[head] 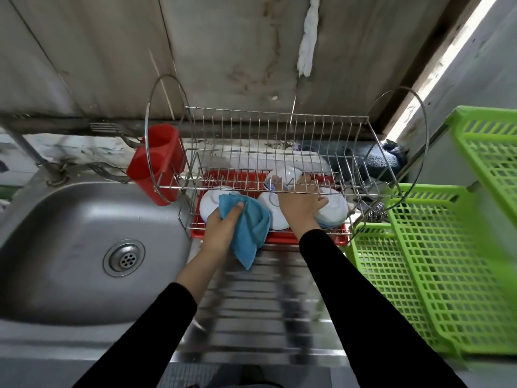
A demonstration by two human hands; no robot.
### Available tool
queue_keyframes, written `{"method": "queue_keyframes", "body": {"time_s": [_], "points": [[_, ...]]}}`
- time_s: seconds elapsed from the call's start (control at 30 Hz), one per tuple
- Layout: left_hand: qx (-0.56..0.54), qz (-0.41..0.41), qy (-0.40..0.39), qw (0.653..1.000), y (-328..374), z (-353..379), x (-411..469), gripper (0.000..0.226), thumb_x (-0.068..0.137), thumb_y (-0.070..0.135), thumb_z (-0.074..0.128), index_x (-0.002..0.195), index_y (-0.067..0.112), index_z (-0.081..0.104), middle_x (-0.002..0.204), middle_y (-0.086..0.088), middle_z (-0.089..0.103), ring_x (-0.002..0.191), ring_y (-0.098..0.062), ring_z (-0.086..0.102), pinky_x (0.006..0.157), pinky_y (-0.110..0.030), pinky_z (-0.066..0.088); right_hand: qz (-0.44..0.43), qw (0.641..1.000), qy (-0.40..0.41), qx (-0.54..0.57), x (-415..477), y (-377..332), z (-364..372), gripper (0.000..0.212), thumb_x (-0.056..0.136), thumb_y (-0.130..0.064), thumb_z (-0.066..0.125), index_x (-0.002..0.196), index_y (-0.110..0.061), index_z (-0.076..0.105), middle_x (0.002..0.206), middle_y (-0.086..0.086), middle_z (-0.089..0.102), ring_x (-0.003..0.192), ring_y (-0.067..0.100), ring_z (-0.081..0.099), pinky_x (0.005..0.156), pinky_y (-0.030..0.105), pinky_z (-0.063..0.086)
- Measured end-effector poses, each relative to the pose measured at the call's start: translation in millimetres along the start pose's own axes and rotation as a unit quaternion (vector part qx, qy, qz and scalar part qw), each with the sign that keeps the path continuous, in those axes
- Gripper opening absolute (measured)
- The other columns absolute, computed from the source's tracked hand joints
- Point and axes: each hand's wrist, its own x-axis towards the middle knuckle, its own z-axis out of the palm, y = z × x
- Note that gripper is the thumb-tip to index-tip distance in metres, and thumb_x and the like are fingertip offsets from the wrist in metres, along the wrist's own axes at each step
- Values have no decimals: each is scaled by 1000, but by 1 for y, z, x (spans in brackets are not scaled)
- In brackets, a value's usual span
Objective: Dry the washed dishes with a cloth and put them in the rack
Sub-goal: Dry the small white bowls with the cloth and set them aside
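Note:
A two-tier wire dish rack [277,127] stands on a red drip tray [279,238] beside the sink. White bowls sit upside down on its lower tier: one at the left [209,201], one in the middle [272,211], one at the right [334,212], and a small one further back [286,175]. My left hand [223,224] grips a blue cloth [249,228] in front of the left bowl. My right hand [299,203] reaches under the upper tier, its fingers spread over the right bowl and the small one.
A steel sink [84,242] with a drain lies at the left, its ribbed draining board [251,303] in front of me. A red cutlery cup [158,163] hangs on the rack's left end. Green plastic baskets [436,275] stand at the right. A dark towel [375,161] lies behind the rack.

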Motion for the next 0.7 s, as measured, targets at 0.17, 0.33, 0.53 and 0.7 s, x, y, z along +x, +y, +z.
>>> {"method": "queue_keyframes", "body": {"time_s": [0.17, 0.33, 0.53, 0.7], "points": [[-29, 11, 11, 999, -1, -6, -11, 7, 95, 30, 62, 91, 25, 64, 94, 0, 69, 90, -19, 66, 84, -36, 55, -36, 999, 15, -25, -12, 10, 1, 67, 94, -63, 49, 132, -8, 53, 136, 19, 52, 129, 37, 41, 109, 52, 27], [-62, 21, 38, 997, -5, -19, -24, 5, 93, 30, 64, 94, 24, 65, 101, -4, 70, 99, -24, 67, 89, -41, 55, -70, 995, 40, 59, -43, 22, 3, 50, 100, -41, 49, 134, -5, 49, 141, 18, 47, 135, 35, 37, 112, 50, 24], [-80, 33, 67, 994, -17, -44, -44, 6, 95, 28, 62, 95, 22, 62, 99, -2, 69, 95, -19, 66, 87, -35, 55, -161, 976, 54, 136, -83, 32, 21, 52, 93, -36, 43, 121, 5, 58, 121, 26, 58, 110, 42, 55, 95, 50, 47], [-87, 35, 77, 993, -26, -79, -64, 11, 94, 31, 63, 98, 21, 65, 105, -7, 70, 100, -24, 67, 92, -43, 55, -222, 958, 60, 172, -125, 25, 39, 42, 93, -29, 45, 110, 5, 62, 107, 21, 60, 96, 35, 58, 86, 43, 50]]}}
